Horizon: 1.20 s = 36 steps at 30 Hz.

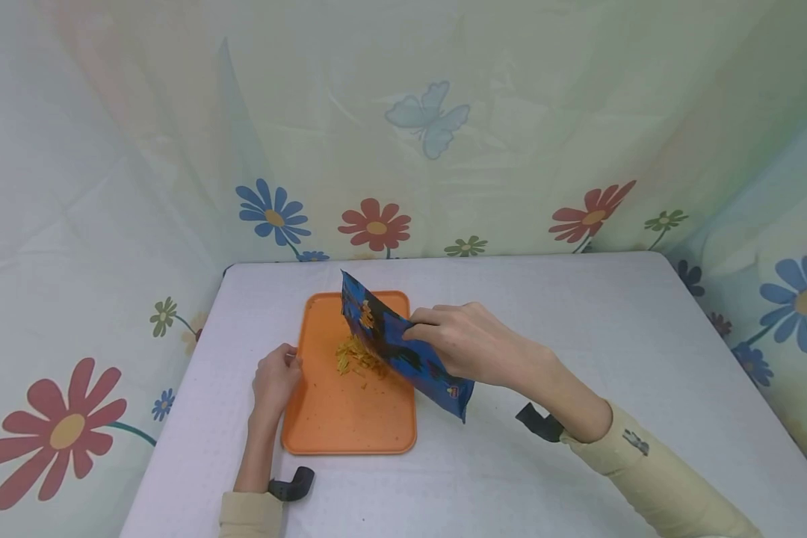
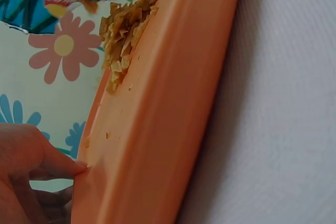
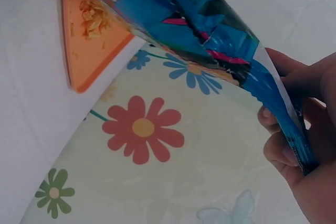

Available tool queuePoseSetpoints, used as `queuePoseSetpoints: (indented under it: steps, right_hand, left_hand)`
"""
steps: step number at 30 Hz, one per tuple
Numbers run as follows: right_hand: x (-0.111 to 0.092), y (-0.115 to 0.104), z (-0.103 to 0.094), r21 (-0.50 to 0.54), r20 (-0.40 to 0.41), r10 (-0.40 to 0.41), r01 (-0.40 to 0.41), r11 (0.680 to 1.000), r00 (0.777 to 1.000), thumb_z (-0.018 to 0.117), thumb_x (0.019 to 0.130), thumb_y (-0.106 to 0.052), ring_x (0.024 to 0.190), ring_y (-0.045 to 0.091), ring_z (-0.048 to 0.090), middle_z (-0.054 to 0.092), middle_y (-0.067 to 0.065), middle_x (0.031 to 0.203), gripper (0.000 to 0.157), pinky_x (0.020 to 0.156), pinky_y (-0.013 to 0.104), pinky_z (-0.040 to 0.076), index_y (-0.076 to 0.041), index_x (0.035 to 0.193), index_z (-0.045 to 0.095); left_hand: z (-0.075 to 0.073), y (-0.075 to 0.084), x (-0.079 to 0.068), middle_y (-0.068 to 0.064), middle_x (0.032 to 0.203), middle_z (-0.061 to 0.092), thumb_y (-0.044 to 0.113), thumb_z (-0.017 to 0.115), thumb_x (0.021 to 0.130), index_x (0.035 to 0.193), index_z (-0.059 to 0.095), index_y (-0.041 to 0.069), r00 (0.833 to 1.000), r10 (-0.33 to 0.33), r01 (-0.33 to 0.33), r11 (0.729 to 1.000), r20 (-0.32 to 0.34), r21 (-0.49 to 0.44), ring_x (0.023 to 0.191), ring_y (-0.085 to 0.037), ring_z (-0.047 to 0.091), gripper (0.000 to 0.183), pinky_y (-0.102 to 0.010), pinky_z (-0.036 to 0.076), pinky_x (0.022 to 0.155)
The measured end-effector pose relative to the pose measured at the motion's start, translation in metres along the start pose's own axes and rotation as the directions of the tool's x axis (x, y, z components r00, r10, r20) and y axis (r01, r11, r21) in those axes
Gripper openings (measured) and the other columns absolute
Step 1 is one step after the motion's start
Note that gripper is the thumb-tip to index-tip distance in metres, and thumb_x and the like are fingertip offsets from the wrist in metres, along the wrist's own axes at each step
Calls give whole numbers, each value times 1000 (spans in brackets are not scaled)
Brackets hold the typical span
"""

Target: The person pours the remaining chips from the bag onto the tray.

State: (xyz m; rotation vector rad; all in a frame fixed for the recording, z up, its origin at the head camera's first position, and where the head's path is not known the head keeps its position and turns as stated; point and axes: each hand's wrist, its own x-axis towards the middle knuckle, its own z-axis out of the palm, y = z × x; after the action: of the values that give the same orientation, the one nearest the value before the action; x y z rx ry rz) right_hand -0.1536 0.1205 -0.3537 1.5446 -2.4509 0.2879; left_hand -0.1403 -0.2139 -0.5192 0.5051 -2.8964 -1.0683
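Observation:
An orange tray (image 1: 336, 426) lies on the table with a small heap of yellow, ridged chips (image 1: 351, 354) near its middle. My left hand (image 1: 277, 377) pinches the tray's left rim. In the left wrist view, a fingertip (image 2: 80, 167) presses on that rim, with more fingers behind it. A blue chip bag (image 1: 410, 355) is tilted over the right half of the tray, and my right hand (image 1: 474, 340) grips it by its upper edge. The right wrist view shows the bag (image 3: 210, 30) pinched at one end between thumb and curled fingers. Its far end overlaps the tray there.
A white cloth covers the table (image 1: 578, 314). Behind and beside it hangs a curtain (image 1: 511, 134) printed with flowers and a butterfly. Small crumbs (image 1: 365, 385) are scattered on the tray around the heap. Black straps (image 1: 293, 484) stick out at both wrists.

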Motion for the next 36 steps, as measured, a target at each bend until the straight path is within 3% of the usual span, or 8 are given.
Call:
queuePoseSetpoints:
  steps: [26, 36]
  right_hand:
    - [-2, 2, -1, 10, -65, -16, 17, 1000, 998, 75, 88, 0, 82, 15, 71, 72, 3, 102, 21, 55, 17, 49, -9, 107, 78]
    - [-2, 3, -3, -3, -51, -6, 6, 1000, 999, 75, 89, 0, 84, 15, 72, 72, 4, 103, 21, 56, 16, 49, -9, 108, 78]
  left_hand:
    - [0, 2, -2, -20, 98, 73, 8, 61, 99, 120, 67, -4, 1000, -3, 3, 1000, -4, 4, 70, -22, 64, 24, -29, 48, 58]
    - [0, 1, -1, -20, 97, 73, 7, 60, 99, 119, 68, -4, 1000, 12, -12, 1000, -13, 9, 71, -23, 65, 24, -30, 48, 59]
